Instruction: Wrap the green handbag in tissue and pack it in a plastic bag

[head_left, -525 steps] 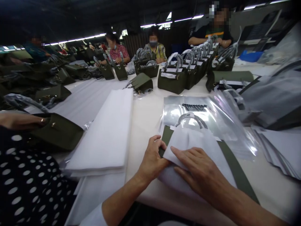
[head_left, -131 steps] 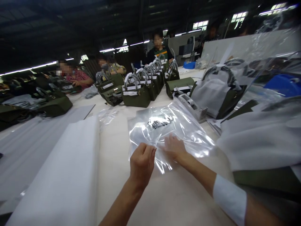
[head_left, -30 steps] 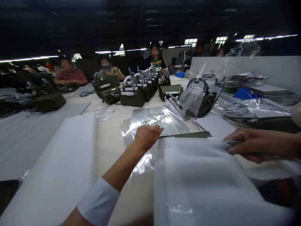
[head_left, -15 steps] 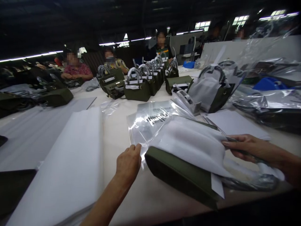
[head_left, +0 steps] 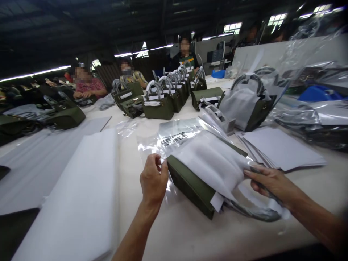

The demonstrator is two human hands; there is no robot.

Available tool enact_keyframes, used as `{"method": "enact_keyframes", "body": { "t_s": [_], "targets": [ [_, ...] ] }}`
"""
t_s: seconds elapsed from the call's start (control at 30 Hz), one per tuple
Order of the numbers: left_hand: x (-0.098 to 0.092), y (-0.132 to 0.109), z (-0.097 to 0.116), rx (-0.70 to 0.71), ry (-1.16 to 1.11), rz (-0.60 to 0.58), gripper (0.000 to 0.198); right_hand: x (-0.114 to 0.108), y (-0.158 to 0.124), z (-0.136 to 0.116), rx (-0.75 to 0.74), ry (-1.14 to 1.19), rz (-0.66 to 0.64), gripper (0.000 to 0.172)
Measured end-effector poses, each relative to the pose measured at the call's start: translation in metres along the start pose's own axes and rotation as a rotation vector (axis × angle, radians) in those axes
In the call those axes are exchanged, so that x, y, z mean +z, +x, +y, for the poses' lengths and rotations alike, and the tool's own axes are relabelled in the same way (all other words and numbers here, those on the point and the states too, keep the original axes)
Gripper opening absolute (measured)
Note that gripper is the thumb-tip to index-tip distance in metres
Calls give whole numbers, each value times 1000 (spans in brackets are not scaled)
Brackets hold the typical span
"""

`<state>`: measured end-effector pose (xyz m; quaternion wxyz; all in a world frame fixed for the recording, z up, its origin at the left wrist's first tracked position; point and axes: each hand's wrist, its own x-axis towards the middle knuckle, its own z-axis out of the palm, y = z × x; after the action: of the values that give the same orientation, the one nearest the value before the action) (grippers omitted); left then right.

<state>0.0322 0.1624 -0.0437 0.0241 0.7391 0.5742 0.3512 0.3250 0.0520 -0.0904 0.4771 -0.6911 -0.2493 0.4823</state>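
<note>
- Gripping one dark handle (head_left: pixel 268 214) side of a green handbag (head_left: pixel 187 185), the right hand (head_left: pixel 274 183) closes around the wrapped strap, probably because it is the handiest place to steer the bag without creasing its white wrap (head_left: pixel 210 157).
- The handbag lies tilted on the table (head_left: pixel 195 239), base towards the far left and handles towards the near right, which seems to suit pointing its base at the clear plastic sleeve (head_left: pixel 154 139).
- The left hand (head_left: pixel 153 177), just beside the base corner, has thumb and fingers drawn together, apparently pinching the sleeve's edge to keep it lifted.
- White sheets (head_left: pixel 78 188) on the left and a tape dispenser (head_left: pixel 217 117) farther right sit around the work, presumably for easy reach.
- Glare hides where film and bag overlap; whether the left fingertips also touch the bag I cannot tell.
- The sleeve's dark lettering (head_left: pixel 175 139) is unreadable, the wrap covers the bag's upper face, and the sheets are cut off at the near edge.
</note>
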Motion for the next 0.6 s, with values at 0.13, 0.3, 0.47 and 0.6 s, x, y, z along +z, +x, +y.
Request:
{"method": "enact_keyframes", "body": {
  "t_s": [0.13,0.3,0.47,0.6],
  "targets": [
    [6,22,1,158,38,16,10,8,2,3,48,76,-42,31],
    [0,7,9,547,-39,48,5,23,8,-1,39,150,-70,30],
    [-4,-2,8,650,30,118,17,36,6,1,-13,142,-95,27],
    [-1,25,21,588,297,19,24,42,6,1,-15,184,-97,25]
  ]
}}
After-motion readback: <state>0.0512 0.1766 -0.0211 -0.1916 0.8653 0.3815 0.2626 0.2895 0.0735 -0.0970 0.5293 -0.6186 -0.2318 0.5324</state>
